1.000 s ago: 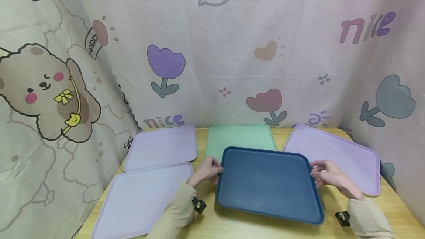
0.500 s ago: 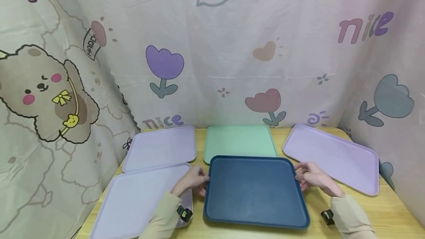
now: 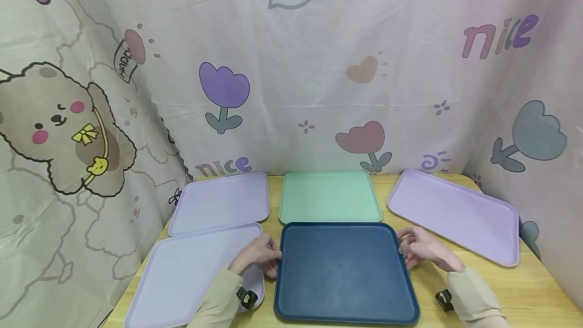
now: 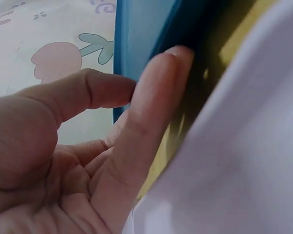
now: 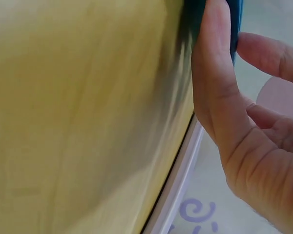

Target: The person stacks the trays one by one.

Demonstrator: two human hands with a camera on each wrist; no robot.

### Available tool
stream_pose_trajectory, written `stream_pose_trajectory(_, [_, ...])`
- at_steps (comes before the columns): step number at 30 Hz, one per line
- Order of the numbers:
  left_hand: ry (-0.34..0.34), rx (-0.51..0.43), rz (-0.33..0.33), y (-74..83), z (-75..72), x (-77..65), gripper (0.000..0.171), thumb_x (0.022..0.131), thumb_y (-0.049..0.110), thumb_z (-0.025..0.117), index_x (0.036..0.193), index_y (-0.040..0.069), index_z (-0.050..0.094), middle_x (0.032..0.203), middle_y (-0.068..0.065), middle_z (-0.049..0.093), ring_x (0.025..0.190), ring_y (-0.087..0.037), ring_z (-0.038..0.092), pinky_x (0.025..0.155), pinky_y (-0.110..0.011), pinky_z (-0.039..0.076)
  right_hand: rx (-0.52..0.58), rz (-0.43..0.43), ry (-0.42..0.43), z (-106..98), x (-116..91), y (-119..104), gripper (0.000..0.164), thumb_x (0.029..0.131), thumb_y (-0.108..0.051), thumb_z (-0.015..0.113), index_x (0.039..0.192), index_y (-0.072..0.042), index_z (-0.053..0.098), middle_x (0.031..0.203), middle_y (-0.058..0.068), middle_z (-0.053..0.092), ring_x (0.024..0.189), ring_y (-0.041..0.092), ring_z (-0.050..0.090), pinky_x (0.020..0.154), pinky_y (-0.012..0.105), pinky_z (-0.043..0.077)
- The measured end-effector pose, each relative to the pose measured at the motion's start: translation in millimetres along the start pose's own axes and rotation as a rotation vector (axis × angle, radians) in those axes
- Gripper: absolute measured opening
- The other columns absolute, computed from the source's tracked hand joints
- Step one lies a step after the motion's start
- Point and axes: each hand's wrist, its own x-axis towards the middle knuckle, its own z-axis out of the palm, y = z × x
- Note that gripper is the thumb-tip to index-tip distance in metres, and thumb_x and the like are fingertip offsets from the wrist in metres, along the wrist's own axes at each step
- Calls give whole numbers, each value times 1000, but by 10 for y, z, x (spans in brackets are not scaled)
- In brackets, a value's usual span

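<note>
A dark blue rectangular tray (image 3: 343,272) lies level at the front middle, just before the mint green tray (image 3: 330,196). My left hand (image 3: 259,254) pinches its left rim, thumb on the edge and fingers beneath, as the left wrist view shows with the blue tray's edge (image 4: 136,44). On the opposite side my right hand (image 3: 425,248) pinches the right rim the same way; in the right wrist view only a strip of the blue tray (image 5: 237,19) shows. Whether the tray's underside touches the table cannot be told.
Two pale lilac trays, a front one (image 3: 191,272) and a back one (image 3: 223,204), lie at the left. A lilac tray (image 3: 455,214) sits askew at the right. The wooden table (image 3: 514,292) ends against a printed curtain (image 3: 291,65).
Both hands have brought the blue tray left and toward the person. It was tilted and overlapped the green tray; now it lies straighter and the green tray shows whole.
</note>
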Motion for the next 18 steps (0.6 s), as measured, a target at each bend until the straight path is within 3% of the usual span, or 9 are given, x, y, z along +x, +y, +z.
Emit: stream_pose_trajectory(18, [8, 95, 31, -22, -40, -32, 10, 86, -2, 65, 77, -2, 64, 58, -14, 69, 43, -7, 61, 47, -26, 58, -14, 2, -35, 81, 57, 47, 51, 83, 3, 54, 127, 22, 37, 88, 12, 60, 68, 19, 64, 62, 35, 64])
